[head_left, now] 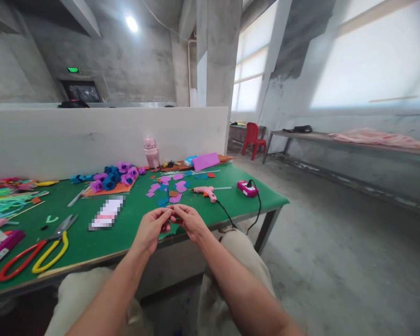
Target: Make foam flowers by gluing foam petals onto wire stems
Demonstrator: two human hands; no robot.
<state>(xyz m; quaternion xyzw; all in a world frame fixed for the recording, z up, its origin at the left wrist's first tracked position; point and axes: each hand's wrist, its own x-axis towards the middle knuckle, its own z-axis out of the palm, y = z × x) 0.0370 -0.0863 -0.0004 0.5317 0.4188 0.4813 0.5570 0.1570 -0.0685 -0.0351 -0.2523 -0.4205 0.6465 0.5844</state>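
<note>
Green table (133, 235) edge, in the lower middle of the frame, lies just under the left hand (150, 232) and the right hand (192, 223), both pinched narrow on one small piece (170, 217), too tiny to identify, which may slip and fall to the floor (336, 270) if either grip loosens.

A green table (133, 233) stands before a white partition (91, 135); on it lie two pairs of scissors (63, 226), red-handled and yellow-handled, near the left; purple and blue foam flowers (114, 176) sit beside a pink bottle (151, 151); foam scraps (171, 186) lie near a pink glue gun (206, 191); beyond, a red chair (252, 137); a long bench (301, 135) carries pink cloth (378, 137).
</note>
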